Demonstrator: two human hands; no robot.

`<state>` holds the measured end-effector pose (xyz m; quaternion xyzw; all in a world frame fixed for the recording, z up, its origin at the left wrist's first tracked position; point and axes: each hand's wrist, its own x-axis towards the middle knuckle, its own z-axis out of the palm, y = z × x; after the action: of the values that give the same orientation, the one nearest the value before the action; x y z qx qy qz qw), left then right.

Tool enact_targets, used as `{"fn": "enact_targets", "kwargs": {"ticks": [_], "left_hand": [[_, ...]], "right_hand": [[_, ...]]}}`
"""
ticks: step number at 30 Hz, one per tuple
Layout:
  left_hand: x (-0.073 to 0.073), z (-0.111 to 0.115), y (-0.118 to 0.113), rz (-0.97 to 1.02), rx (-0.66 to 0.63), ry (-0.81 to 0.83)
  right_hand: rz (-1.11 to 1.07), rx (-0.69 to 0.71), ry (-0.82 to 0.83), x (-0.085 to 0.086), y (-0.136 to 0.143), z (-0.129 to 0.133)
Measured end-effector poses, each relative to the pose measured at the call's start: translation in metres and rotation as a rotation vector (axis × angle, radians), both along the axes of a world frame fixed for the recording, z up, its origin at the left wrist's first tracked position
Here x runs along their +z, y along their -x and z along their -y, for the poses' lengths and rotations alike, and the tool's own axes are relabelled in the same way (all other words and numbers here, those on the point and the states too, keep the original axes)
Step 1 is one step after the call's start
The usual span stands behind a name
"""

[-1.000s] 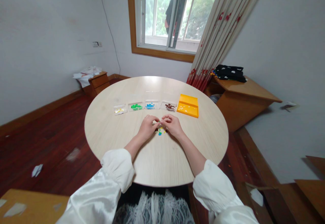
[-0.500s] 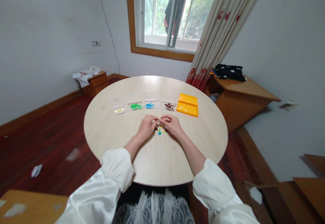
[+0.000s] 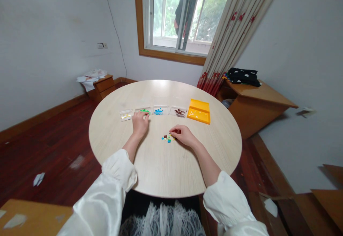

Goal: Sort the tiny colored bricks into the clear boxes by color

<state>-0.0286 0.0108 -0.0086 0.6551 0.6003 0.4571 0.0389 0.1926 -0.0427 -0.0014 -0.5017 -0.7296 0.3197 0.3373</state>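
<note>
My left hand (image 3: 140,123) is over the near edge of the clear box of green pieces (image 3: 145,111), thumb and fingers curled close together; whatever is between the fingertips is hidden. At the table's middle, my right hand (image 3: 183,135) is held in a pinch beside a small cluster of loose pieces. What it grips is too small to name. In the cluster lie a dark brown piece (image 3: 165,136), a blue piece (image 3: 169,141) and several green, yellow and pale ones.
Along the round table (image 3: 115,143) stand clear boxes with yellow pieces (image 3: 126,116), blue pieces (image 3: 158,111) and brown pieces (image 3: 180,112). An open orange case (image 3: 199,108) holding white bits lies to their right. A person (image 3: 180,13) is outside the window.
My left hand has parted from the right one and moved left and forward to the green box. My right hand has stayed by the loose pieces, shifting slightly down.
</note>
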Motion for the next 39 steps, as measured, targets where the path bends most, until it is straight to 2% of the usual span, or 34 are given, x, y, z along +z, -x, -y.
{"fn": "enact_targets", "kwargs": {"ticks": [6, 17, 25, 29, 32, 36, 39], "left_hand": [[0.0, -0.015, 0.02, -0.022, 0.181, 0.076], [0.001, -0.031, 0.026, -0.044, 0.178, 0.091], [-0.001, -0.034, 0.026, -0.083, 0.131, 0.156], [0.002, -0.029, 0.024, -0.069, 0.126, 0.106], [0.005, -0.017, 0.013, -0.067, 0.008, 0.013], [0.007, 0.008, -0.016, -0.103, -0.367, -0.075], [0.007, 0.025, -0.036, -0.141, -0.533, -0.069]], "right_hand": [[0.108, 0.055, 0.006, 0.004, 0.0, 0.004], [0.217, 0.004, -0.009, 0.011, 0.003, 0.007], [0.042, -0.066, -0.005, 0.006, 0.005, 0.006], [-0.094, -0.131, -0.007, 0.003, 0.007, 0.003], [-0.223, -0.172, 0.014, 0.001, 0.009, 0.002], [-0.328, -0.198, 0.051, 0.001, 0.011, 0.002], [-0.356, -0.182, 0.082, 0.001, 0.012, 0.003]]}}
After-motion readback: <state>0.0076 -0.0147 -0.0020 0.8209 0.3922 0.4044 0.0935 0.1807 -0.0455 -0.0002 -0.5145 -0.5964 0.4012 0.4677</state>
